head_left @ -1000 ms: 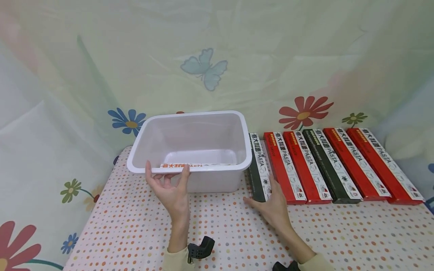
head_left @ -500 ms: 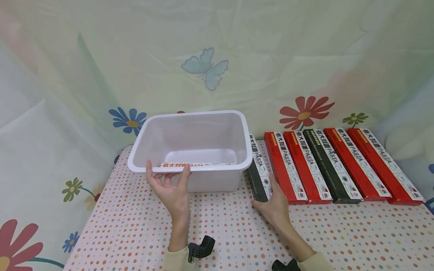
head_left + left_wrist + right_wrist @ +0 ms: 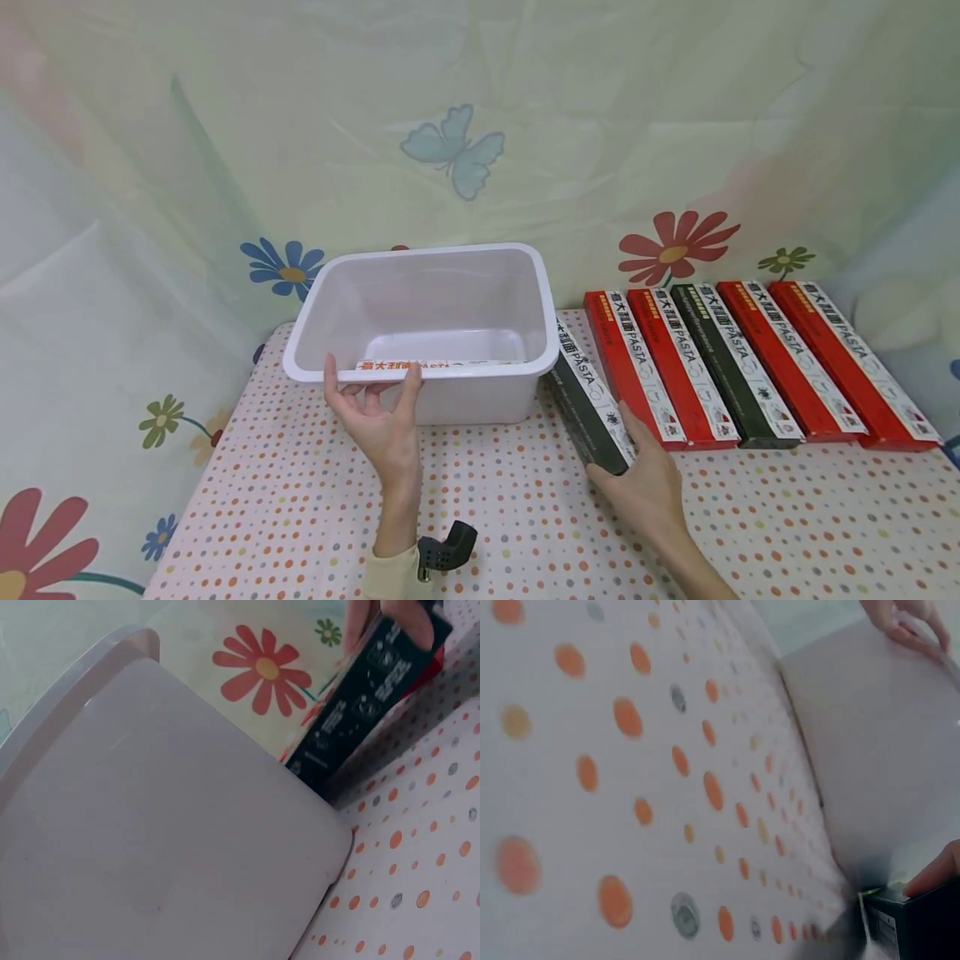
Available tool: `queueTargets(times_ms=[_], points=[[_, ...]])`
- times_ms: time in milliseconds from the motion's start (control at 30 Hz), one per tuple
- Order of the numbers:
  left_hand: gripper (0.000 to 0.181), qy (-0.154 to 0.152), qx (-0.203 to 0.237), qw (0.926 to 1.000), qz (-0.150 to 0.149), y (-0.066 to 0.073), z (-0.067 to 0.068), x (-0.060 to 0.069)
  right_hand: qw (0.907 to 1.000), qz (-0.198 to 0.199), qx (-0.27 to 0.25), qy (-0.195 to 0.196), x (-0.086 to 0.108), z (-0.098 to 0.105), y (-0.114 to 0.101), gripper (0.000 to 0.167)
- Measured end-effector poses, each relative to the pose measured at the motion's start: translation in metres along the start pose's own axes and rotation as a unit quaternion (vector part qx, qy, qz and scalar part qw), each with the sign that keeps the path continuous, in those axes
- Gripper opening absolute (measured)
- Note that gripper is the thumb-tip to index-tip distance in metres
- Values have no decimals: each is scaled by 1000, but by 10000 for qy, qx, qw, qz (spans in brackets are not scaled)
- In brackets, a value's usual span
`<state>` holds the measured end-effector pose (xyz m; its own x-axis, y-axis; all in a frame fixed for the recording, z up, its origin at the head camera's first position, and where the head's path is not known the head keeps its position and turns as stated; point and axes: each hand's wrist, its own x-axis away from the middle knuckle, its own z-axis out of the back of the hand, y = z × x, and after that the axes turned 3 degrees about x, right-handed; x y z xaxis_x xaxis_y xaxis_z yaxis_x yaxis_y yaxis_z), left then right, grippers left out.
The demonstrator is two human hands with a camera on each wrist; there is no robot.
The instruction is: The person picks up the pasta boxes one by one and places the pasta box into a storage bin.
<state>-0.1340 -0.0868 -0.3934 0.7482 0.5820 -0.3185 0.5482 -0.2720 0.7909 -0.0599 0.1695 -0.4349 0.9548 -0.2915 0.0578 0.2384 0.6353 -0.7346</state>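
Observation:
A white plastic tub (image 3: 480,400) stands on the table, with a pasta box (image 3: 382,365) bearing orange lettering partly visible inside. My left hand (image 3: 382,433) grips the tub's near rim, some fingers beneath it; the right wrist view also shows this left hand (image 3: 909,626) there. My right hand (image 3: 641,483) holds the near end of a dark green pasta box (image 3: 588,417) between thumb and fingers. This box lies slanted beside the tub, its far end partly hidden behind the tub's right side. In the left wrist view the green box (image 3: 352,712) appears raised at the held end.
To the right, several pasta boxes lie side by side: red ones, such as the nearest red box (image 3: 633,367), and another dark green box (image 3: 731,367). A dotted cloth (image 3: 300,500) covers the table. Behind hangs a flowered curtain (image 3: 555,167).
My right hand has closed on the green box and pulled its near end rightward and toward me, so it now slants away from the tub. My left hand has stayed on the rim.

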Motion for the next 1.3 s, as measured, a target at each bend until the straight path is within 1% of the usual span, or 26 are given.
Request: queueTargets(times_ms=[167,267,367,400,500,567,667,800,933,1000,1133,1200,1300], points=[[109,44,-4,10000,-32,0,1,-1,9993,-256,218,-172,12,23,6,103],[109,48,0,10000,-35,0,2,-2,9987,-270,407,-136,17,38,13,106],[108,62,-7,10000,-33,-1,3,-2,9978,-130,643,124,21,53,22,109],[109,62,-6,10000,-38,-1,3,-2,9971,-28,728,236,22,59,25,109],[108,87,2,10000,-48,-1,4,-3,9955,54,844,434,25,74,27,110],[108,113,-7,9999,-69,-1,5,-4,9957,91,806,446,25,85,25,109],[108,137,-5,9999,-67,-1,6,-4,9968,192,691,354,23,102,19,106],[109,141,18,9999,-28,0,5,-3,9948,659,718,304,17,124,6,101],[109,129,48,9999,1,-1,5,-3,9885,1372,576,257,4,138,-14,100],[110,93,77,9999,-16,-1,4,-2,9837,1725,463,214,-6,142,-27,101],[109,56,133,9999,3,-1,3,-2,9718,2337,290,-122,-30,147,-57,101],[110,48,129,9999,32,-1,2,-1,9647,2592,346,-301,-41,146,-74,101],[109,29,67,10000,64,-2,1,-1,9525,2907,643,-638,-57,139,-100,100]])
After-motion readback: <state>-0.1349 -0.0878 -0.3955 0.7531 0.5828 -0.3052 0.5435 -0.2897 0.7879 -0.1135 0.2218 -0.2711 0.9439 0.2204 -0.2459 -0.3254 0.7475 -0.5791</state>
